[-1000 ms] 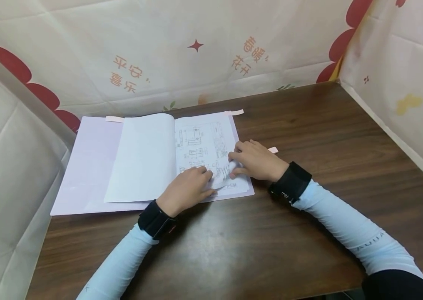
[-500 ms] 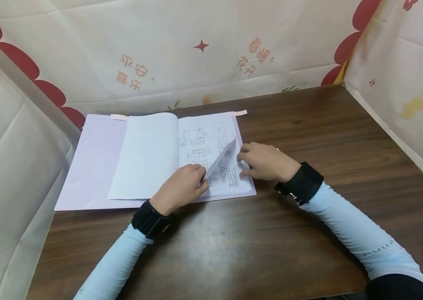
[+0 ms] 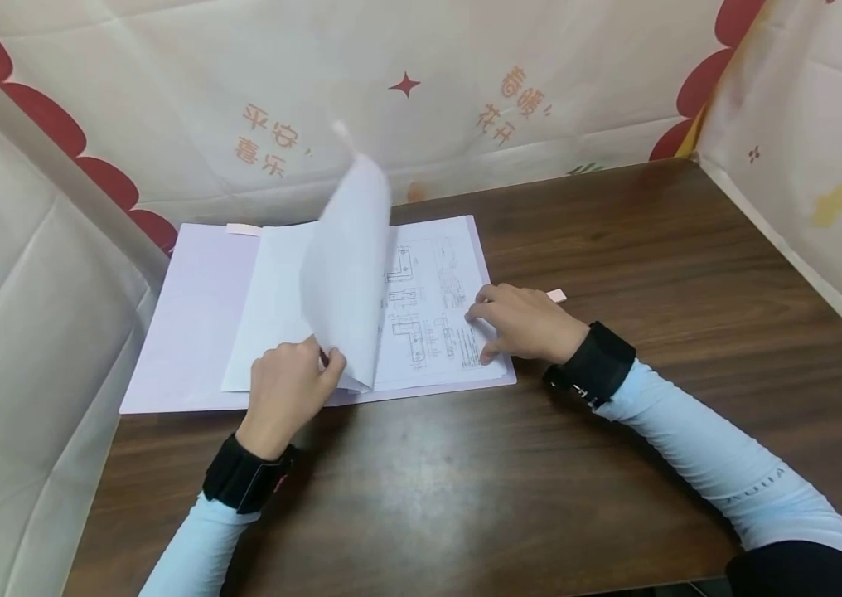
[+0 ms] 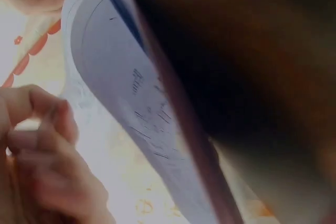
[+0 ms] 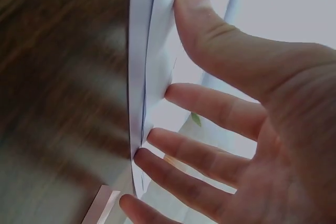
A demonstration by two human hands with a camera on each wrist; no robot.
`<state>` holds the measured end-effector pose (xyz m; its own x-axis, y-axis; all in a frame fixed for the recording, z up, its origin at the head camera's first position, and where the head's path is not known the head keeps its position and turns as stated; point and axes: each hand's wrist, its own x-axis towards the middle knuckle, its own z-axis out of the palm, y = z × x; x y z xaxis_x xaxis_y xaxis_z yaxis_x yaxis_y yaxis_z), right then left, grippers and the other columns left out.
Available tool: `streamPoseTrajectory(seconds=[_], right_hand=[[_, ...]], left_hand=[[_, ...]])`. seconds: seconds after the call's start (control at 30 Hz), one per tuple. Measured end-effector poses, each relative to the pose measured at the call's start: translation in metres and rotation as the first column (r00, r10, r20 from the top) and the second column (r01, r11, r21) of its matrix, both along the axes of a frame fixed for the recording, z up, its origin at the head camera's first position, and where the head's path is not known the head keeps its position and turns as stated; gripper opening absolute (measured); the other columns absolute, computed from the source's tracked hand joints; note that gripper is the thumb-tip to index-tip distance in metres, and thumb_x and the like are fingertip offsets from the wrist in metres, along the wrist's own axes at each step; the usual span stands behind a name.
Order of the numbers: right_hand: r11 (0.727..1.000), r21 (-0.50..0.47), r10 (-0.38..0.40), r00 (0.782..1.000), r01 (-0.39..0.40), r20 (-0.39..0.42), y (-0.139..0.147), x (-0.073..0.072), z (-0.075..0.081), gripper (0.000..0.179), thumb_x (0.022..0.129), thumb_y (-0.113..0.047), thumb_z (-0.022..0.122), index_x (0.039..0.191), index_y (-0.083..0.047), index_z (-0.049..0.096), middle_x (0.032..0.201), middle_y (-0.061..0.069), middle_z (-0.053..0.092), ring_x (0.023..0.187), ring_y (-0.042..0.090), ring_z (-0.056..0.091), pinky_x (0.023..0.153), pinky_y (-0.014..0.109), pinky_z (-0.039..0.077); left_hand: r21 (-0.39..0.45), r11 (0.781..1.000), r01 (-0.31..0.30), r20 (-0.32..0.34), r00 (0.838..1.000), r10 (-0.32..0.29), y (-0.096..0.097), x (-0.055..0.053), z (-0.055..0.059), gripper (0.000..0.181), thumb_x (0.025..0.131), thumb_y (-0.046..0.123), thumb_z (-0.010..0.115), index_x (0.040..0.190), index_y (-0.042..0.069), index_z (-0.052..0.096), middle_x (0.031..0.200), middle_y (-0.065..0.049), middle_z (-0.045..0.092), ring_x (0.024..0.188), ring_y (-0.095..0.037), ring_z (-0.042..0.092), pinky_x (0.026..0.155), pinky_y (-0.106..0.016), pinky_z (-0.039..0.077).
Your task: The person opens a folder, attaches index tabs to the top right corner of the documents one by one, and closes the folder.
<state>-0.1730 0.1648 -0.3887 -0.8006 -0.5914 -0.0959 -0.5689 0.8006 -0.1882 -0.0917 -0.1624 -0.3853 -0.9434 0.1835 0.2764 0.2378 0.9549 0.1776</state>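
Note:
A lavender folder (image 3: 190, 307) lies spread on the brown table, with white pages inside. One page (image 3: 354, 257) stands raised and curved near the fold; a blurred tab tops it. My left hand (image 3: 287, 390) pinches this page at its lower corner. The sheet beneath, a technical drawing (image 3: 428, 332), shows on the right side. My right hand (image 3: 529, 323) rests at the right edge of that drawing. In the right wrist view, the right hand's fingers (image 5: 210, 108) are spread and fairly straight, with tips at the paper's edge. The left wrist view is blurred around the lifted page (image 4: 126, 77).
Pale tabs stick out at the folder's top left (image 3: 244, 229) and beside the right hand (image 3: 557, 295). A printed cloth (image 3: 451, 50) hangs behind the wooden table (image 3: 615, 249), and more cloth stands at both sides.
My left hand has moved left, bringing the page up from the right side toward the left. The drawing underneath has come into view. My right hand has stayed near the right edge.

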Motion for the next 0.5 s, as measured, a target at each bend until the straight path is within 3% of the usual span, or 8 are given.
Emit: streamPoseTrajectory(seconds=[0.2, 0.5], right_hand=[[1.000, -0.006, -0.009, 1.000, 0.009, -0.003, 0.001, 0.001, 0.002, 0.063, 0.073, -0.035, 0.094, 0.128, -0.014, 0.073, 0.134, 0.014, 0.065, 0.116, 0.031, 0.059, 0.091, 0.048, 0.055], [1.000, -0.007, -0.006, 1.000, 0.006, 0.003, 0.002, 0.003, 0.002, 0.060, 0.074, -0.035, 0.093, 0.127, -0.015, 0.074, 0.131, 0.013, 0.066, 0.112, 0.030, 0.059, 0.084, 0.044, 0.054]], left_hand=[[0.025, 0.988, -0.149, 0.072, 0.986, 0.147, -0.011, 0.011, -0.002, 0.045, 0.090, 0.016, 0.056, 0.046, 0.012, 0.044, 0.044, 0.002, 0.030, 0.038, -0.015, 0.027, 0.038, -0.026, 0.016], [-0.039, 0.974, -0.224, 0.169, 0.959, 0.228, -0.020, 0.020, -0.003, 0.052, 0.093, 0.021, 0.060, 0.044, 0.010, 0.045, 0.046, 0.001, 0.029, 0.039, -0.018, 0.032, 0.039, -0.027, 0.018]])
